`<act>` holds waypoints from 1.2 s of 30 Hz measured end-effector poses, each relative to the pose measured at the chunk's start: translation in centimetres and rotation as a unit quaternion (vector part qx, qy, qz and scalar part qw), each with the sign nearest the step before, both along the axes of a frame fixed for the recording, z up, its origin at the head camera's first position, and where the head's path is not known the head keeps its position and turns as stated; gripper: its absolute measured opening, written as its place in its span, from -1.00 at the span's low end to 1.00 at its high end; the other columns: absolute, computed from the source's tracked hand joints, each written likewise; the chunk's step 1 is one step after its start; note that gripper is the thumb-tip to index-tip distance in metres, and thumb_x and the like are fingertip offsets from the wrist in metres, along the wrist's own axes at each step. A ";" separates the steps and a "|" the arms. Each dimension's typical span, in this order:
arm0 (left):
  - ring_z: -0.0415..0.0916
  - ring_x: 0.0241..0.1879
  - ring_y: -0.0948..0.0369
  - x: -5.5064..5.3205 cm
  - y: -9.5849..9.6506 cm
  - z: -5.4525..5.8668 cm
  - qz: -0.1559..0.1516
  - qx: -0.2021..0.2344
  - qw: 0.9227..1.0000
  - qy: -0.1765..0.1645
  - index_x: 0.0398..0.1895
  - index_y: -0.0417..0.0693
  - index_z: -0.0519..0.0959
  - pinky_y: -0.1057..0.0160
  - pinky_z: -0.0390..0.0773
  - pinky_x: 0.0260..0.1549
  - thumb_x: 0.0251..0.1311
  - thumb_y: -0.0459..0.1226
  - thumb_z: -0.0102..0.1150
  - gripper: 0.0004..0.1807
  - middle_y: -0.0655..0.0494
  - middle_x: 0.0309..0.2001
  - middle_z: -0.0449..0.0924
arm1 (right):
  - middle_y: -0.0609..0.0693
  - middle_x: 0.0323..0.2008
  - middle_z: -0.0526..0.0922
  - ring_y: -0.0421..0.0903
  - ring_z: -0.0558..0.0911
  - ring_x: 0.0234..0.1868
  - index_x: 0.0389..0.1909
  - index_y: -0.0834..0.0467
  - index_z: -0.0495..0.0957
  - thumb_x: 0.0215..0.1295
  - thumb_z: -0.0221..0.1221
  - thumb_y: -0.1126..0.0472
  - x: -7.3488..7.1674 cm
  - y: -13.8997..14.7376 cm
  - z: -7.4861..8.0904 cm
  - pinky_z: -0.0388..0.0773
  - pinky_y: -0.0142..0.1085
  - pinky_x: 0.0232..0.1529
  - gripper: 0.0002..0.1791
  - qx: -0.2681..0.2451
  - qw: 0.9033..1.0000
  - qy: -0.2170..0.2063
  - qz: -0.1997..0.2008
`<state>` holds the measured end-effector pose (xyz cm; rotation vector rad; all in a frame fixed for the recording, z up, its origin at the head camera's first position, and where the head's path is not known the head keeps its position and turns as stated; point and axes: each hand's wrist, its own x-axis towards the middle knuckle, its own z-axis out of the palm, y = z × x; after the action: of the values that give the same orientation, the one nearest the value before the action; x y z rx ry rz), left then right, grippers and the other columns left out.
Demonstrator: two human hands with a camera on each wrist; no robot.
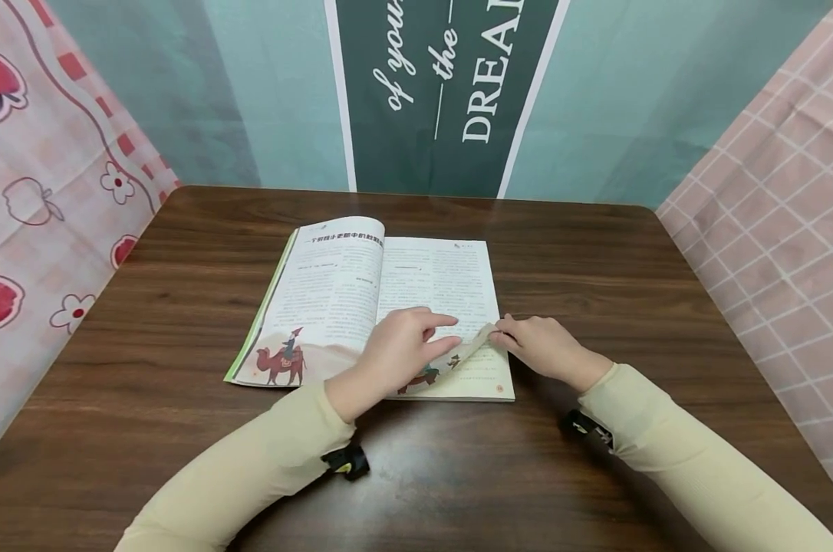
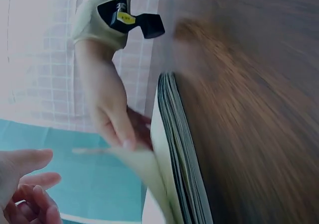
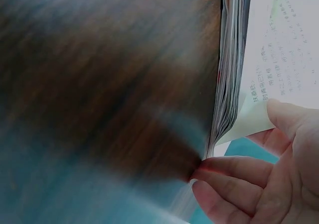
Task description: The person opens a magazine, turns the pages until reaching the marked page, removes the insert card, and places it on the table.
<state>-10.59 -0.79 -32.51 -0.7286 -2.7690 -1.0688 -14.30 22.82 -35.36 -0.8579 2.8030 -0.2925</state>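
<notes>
An open magazine [image 1: 433,276] lies on the table, with printed text and a camel picture on its left page. My right hand [image 1: 541,345] pinches the outer edge of a right-hand page [image 1: 468,354], whose lower corner is lifted and curled. In the right wrist view, thumb and index finger hold that page [image 3: 284,59], while the other fingers lie near the magazine's edge. My left hand [image 1: 403,349] hovers over the magazine, thumb and index finger extended. The left wrist view shows the left hand's fingers [image 2: 40,179] apart from the raised page, holding nothing.
The magazine lies on a dark wooden table [image 1: 182,307]. A teal cloth with a lettered panel [image 1: 437,153] hangs behind. Patterned cloths stand at the left [image 1: 57,192] and right [image 1: 796,230]. Both wrists wear black devices, one on the left [image 1: 347,461] and one on the right [image 1: 589,428].
</notes>
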 end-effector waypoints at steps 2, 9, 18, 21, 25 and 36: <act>0.21 -0.63 0.32 -0.2 0.8 -0.1 -0.001 0.000 1.000 -0.005 -0.12 -0.02 0.68 0.38 0.21 -0.67 0.12 -0.12 0.27 -0.71 0.23 -0.67 0.28 | 0.37 -0.08 0.55 0.18 0.61 -0.13 -0.39 0.08 0.49 0.41 -0.02 0.08 0.0 -0.1 -0.1 0.48 0.00 -0.25 -0.77 -0.002 1.000 0.008 0.001; 0.40 -0.54 0.33 -0.7 3.3 -0.6 0.017 -0.056 0.998 0.019 -0.15 0.10 0.70 0.37 0.31 -0.69 0.20 -0.03 0.17 -0.73 0.24 -0.50 0.52 | 0.36 -0.16 0.58 0.12 0.64 -0.36 -0.50 0.08 0.39 0.38 0.02 0.11 0.1 -0.3 -0.2 0.47 -0.03 -0.43 -0.76 -0.003 0.999 0.041 0.010; 0.50 -0.49 0.31 -1.0 4.1 -0.6 0.035 -0.083 0.995 0.042 -0.30 0.18 0.72 0.32 0.36 -0.66 0.22 -0.09 0.15 -0.83 0.30 -0.45 0.56 | 0.35 -0.13 0.58 0.07 0.63 -0.42 -0.51 0.06 0.40 0.37 0.03 0.09 0.2 -0.2 -0.2 0.45 -0.09 -0.46 -0.75 -0.006 0.999 0.035 -0.003; 0.49 -0.50 0.32 -1.0 4.1 -0.6 0.037 -0.087 0.995 0.040 -0.31 0.16 0.72 0.35 0.35 -0.66 0.22 -0.12 0.14 -0.84 0.30 -0.46 0.55 | 0.38 -0.09 0.55 0.06 0.63 -0.42 -0.38 0.12 0.49 0.37 0.04 0.07 0.2 -0.1 -0.2 0.47 -0.08 -0.43 -0.78 -0.001 1.000 0.029 -0.003; 0.46 -0.55 0.32 -1.0 3.9 -0.6 0.042 -0.093 0.994 0.048 -0.34 0.12 0.72 0.37 0.34 -0.70 0.20 -0.16 0.15 -0.85 0.29 -0.48 0.56 | 0.33 -0.24 0.61 0.01 0.60 -0.49 0.07 0.22 0.48 0.33 0.07 -0.02 0.3 0.3 -0.2 0.49 -0.07 -0.37 -0.55 0.010 1.000 0.006 -0.012; 0.47 -0.56 0.28 -1.3 1.6 0.1 0.073 -0.096 0.992 0.045 -0.39 0.10 0.71 0.32 0.34 -0.71 0.14 -0.19 0.18 -0.88 0.26 -0.48 0.57 | 0.29 0.00 0.55 0.07 0.64 -0.27 0.40 0.39 -0.19 0.21 0.02 -0.33 0.1 1.3 0.0 0.50 -0.07 -0.23 0.09 0.006 0.997 -0.071 -0.041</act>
<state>-11.87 0.86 -32.44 -0.5668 -2.8212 -0.7336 -14.16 24.08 -35.36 -0.6926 2.7082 -0.3360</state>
